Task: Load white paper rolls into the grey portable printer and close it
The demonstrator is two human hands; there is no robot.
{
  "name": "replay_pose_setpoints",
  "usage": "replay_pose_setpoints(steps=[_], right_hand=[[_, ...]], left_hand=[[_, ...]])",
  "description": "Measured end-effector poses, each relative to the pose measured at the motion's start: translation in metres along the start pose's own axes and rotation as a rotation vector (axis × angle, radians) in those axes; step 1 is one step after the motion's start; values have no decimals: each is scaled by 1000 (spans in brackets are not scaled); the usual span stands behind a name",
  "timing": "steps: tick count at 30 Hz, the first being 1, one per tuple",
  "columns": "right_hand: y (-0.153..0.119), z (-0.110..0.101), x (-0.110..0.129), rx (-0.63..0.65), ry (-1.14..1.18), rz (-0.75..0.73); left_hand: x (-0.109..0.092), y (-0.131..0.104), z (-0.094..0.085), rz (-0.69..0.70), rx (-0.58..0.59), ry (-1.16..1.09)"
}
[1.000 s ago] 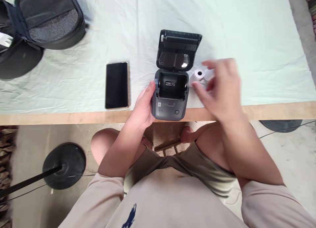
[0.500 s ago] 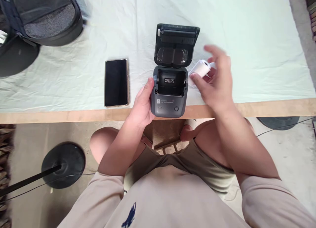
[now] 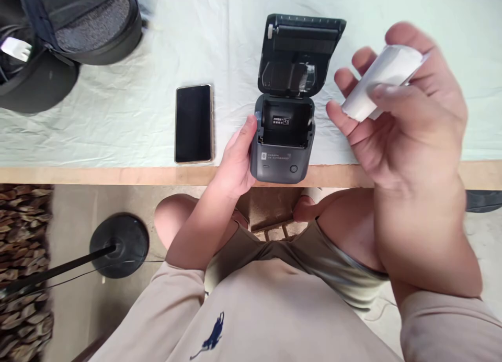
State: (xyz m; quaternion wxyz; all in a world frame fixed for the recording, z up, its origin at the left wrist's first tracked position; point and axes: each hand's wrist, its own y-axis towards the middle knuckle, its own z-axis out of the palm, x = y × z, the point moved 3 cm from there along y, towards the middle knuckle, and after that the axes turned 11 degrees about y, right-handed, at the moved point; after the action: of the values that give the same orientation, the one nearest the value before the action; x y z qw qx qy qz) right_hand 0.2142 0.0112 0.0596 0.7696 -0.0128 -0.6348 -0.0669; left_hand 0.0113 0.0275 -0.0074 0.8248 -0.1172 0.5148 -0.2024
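Left grip (image 3: pixel 236 157), partly hidden, clasps printer (image 3: pixel 280 166); right grip (image 3: pixel 419 111) clamped on white roll (image 3: pixel 386 74).

white roll (image 3: pixel 392 66) tilts near the open printer (image 3: pixel 280 163).

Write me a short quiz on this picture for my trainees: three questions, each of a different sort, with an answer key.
1. Multiple choice. What does the right hand hold?
A) the phone
B) the white roll
C) the black case

2. True or false. The lid of the dark device stands open.

3. Short answer. Which hand is on the dark device, and on which of its sides, as the wearer sees it?

Key
1. B
2. True
3. The left hand, on the left side
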Motion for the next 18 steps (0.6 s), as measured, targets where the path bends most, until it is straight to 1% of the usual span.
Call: replay_pose_setpoints(steps=[2, 4, 6, 8, 10, 12, 14, 17, 18], right_hand=[[-10, 11, 9, 17, -119, -144], [-18, 22, 17, 86, -270, -281], [-21, 31, 20, 146, -443, -358], [-20, 36, 20, 145, -673, -366], [-15, 41, 19, 135, -922, -333], [-10, 45, 17, 143, -1093, -303], [-5, 48, 13, 168, -1172, -281], [-3, 49, 8, 222, -1179, -302], [-4, 49, 7, 232, -1169, -330]], left_hand=[[0, -2, 1, 34, 5, 36], [-2, -5, 4, 71, 40, 61], [-4, -8, 8, 102, 69, 53], [-6, -9, 11, 115, 72, 28], [-7, -11, 13, 121, 69, 20], [-7, -11, 14, 129, 73, 41], [-7, -11, 13, 129, 94, 70], [-6, -11, 11, 128, 107, 75], [-5, -10, 10, 125, 109, 74]])
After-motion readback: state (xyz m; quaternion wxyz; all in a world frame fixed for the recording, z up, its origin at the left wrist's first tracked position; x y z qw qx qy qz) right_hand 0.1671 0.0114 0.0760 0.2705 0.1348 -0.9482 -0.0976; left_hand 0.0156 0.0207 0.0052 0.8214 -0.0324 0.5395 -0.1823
